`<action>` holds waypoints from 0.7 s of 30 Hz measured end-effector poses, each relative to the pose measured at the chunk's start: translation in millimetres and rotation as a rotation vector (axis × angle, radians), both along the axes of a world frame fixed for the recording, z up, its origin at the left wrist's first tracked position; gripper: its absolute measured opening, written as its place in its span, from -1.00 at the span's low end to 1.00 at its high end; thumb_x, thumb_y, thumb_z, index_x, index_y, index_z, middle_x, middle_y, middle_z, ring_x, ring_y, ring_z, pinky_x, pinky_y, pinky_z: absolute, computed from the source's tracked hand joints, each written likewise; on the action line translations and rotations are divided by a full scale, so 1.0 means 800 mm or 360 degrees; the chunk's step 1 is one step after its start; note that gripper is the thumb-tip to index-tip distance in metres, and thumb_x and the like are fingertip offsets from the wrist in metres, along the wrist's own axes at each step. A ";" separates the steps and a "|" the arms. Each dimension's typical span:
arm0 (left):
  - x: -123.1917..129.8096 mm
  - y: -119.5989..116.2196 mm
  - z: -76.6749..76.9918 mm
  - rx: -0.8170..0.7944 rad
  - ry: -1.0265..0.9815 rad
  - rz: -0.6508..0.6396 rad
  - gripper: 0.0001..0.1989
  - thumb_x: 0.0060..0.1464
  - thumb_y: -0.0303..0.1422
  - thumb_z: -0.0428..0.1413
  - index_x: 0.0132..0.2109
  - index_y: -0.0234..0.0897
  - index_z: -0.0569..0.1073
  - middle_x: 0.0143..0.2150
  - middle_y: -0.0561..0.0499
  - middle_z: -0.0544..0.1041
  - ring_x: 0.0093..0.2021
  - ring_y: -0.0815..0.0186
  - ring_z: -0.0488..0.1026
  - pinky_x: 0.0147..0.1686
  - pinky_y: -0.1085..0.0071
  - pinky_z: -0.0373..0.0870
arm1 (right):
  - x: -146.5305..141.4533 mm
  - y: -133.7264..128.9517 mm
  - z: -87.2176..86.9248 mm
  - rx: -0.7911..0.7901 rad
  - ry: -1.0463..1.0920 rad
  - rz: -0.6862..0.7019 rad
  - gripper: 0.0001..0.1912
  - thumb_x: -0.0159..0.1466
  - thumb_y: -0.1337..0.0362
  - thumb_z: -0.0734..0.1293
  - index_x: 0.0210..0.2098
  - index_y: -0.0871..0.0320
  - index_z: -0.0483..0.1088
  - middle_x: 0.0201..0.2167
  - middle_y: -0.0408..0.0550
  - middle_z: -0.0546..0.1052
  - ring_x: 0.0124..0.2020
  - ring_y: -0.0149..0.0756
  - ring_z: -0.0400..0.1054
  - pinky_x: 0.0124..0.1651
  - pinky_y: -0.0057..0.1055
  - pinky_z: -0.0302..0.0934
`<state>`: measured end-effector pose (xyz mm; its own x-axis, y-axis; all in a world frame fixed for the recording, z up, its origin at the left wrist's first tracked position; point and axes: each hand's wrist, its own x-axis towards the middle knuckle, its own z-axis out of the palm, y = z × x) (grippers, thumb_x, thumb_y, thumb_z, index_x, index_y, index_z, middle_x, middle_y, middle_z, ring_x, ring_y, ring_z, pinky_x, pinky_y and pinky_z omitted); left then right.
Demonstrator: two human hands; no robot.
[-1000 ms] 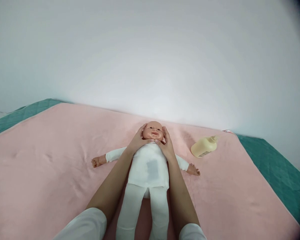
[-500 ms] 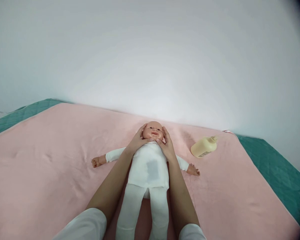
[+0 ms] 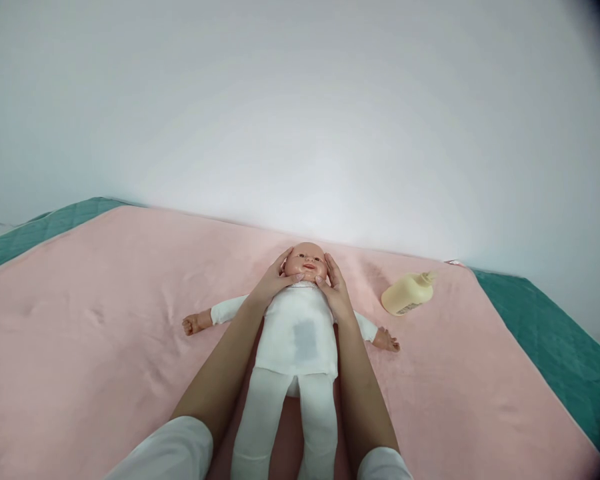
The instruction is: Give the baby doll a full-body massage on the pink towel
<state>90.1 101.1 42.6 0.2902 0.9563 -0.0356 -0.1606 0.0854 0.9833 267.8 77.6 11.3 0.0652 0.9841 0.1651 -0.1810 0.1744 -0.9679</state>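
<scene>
A baby doll (image 3: 297, 333) lies on its back with its arms spread, its body in white cloth with a greyish patch on the belly. My left hand (image 3: 276, 277) cups one side of its head, the thumb on the chin. On the opposite side, my right hand (image 3: 334, 280) holds the head in the same way, its thumb also by the chin. The fingers of both hands curve round behind the cheeks, and their tips are partly hidden by the head. My forearms run along either side of the doll's body.
A pale yellow bottle (image 3: 407, 295) with a spout lies tilted on the pink sheet (image 3: 105, 347), right of the doll. Green quilted fabric (image 3: 545, 333) shows at both sides of the sheet. Behind stands a plain white wall (image 3: 300, 120).
Both thumbs have slid a little outward and upward along the doll's chin, farther apart than before. The doll, the bottle and my forearms look nearly unmoved.
</scene>
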 end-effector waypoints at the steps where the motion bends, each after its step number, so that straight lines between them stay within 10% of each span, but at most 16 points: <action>1: 0.000 0.001 -0.001 -0.0010 -0.0013 0.0000 -0.05 -0.10 -0.26 0.35 0.37 -0.23 0.09 0.35 -0.20 0.21 0.28 0.00 0.25 0.22 0.19 0.28 | 0.000 0.000 0.000 -0.0001 0.0017 0.0007 -0.09 0.08 0.03 0.47 0.32 0.06 0.08 0.36 -0.02 0.14 0.38 -0.14 0.01 0.40 -0.13 -0.02; 21: -0.003 0.015 -0.026 -0.0282 -0.0519 -0.0049 0.01 -0.17 -0.37 0.39 0.37 -0.21 0.09 0.28 -0.20 0.32 0.20 0.01 0.36 0.22 0.09 0.26 | 0.004 0.011 -0.017 -0.0053 0.0299 0.0073 -0.16 0.06 -0.01 0.46 0.27 0.03 0.17 0.35 -0.04 0.16 0.31 -0.09 0.15 0.34 -0.06 0.07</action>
